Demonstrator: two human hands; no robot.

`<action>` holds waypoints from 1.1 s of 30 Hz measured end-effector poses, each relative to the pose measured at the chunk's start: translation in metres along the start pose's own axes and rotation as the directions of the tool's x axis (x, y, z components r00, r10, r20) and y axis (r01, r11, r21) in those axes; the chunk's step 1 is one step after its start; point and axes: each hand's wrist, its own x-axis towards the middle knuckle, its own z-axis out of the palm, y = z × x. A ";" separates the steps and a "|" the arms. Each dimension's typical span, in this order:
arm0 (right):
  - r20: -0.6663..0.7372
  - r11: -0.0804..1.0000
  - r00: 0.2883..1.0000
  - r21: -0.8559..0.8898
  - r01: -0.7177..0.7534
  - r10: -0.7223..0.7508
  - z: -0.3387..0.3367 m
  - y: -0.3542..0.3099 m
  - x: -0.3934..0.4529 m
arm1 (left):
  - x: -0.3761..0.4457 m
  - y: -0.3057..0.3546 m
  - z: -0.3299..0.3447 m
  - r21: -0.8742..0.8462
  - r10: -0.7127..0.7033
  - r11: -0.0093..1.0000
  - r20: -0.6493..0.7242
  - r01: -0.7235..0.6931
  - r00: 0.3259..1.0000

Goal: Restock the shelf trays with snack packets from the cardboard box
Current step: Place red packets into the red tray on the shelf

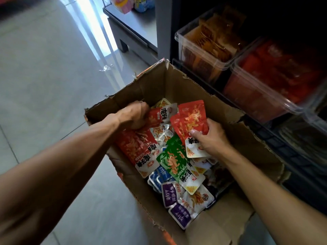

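Both hands are down in the cardboard box (141, 82), centre frame. Right hand (211, 138) has its fingers clamped on red packets (190, 119); left hand (132, 114) digs at another red packet (157, 114), grip hidden. Honestly I'd stick to reds, then head for the red-filled tray (276, 105) upper right.

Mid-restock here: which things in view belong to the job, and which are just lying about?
Job:
- cardboard box of mixed packets
- red packets held in the right hand
- left hand gripping a red packet in the box
- clear trays: orange-stocked, red-stocked

Lying about:
- plastic scrap on the floor
- colourful goods on the far stand
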 end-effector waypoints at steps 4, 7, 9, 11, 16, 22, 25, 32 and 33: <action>-0.026 0.997 0.999 0.077 0.021 -0.019 -0.013 -0.011 -0.012 | -0.023 0.007 -0.020 -0.365 -0.013 0.931 -0.039 -0.002 0.999; -0.058 0.992 0.998 0.121 0.030 -0.023 -0.029 -0.020 -0.025 | -0.048 0.011 -0.029 -0.734 -0.049 0.672 0.087 0.097 0.995; -0.048 0.982 0.999 0.188 0.024 -0.015 -0.041 -0.027 -0.036 | -0.067 0.015 -0.032 -0.856 -0.009 0.507 0.116 0.104 0.993; -0.014 0.963 1.000 0.270 0.017 -0.014 -0.056 -0.036 -0.050 | -0.085 0.022 -0.034 -0.910 0.014 0.403 0.114 0.099 0.993; 0.010 0.919 1.000 0.394 0.018 -0.023 -0.095 -0.061 -0.090 | -0.124 0.049 -0.048 -0.963 0.100 0.259 0.106 0.077 0.989; -0.020 0.901 1.000 0.433 0.023 -0.016 -0.153 -0.087 -0.145 | -0.166 0.111 -0.098 -0.949 0.129 0.302 -0.054 -0.091 0.990; -0.028 0.908 0.999 0.417 0.047 -0.039 -0.179 -0.095 -0.172 | -0.178 0.141 -0.115 -0.900 0.136 0.360 -0.210 -0.246 0.968; -0.172 0.938 0.980 0.311 0.153 -0.102 -0.255 -0.107 -0.251 | -0.220 0.230 -0.151 -0.799 0.270 0.435 -0.324 -0.415 0.907; -0.175 0.939 0.978 0.302 0.166 -0.116 -0.267 -0.109 -0.263 | -0.225 0.243 -0.156 -0.788 0.277 0.459 -0.312 -0.410 0.909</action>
